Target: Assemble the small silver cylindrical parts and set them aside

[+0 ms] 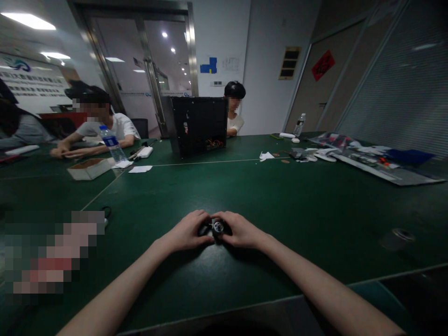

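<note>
A small black part with a round metal hub [218, 227] sits low on the green tabletop [308, 210], directly in front of me. My left hand [187, 231] and my right hand [240, 232] close around it from both sides, with fingers meeting over it. The hands hide most of the part, so its full shape cannot be made out. A short black cable [107, 212] lies far to my left, partly hidden by a blurred patch.
A black computer case [198, 126] stands across the table, with two seated people nearby. Further left are a water bottle [112, 144] and an open cardboard box [90, 169]. Papers, tools and a long board [381, 168] lie at the far right. The table's near edge runs below my forearms.
</note>
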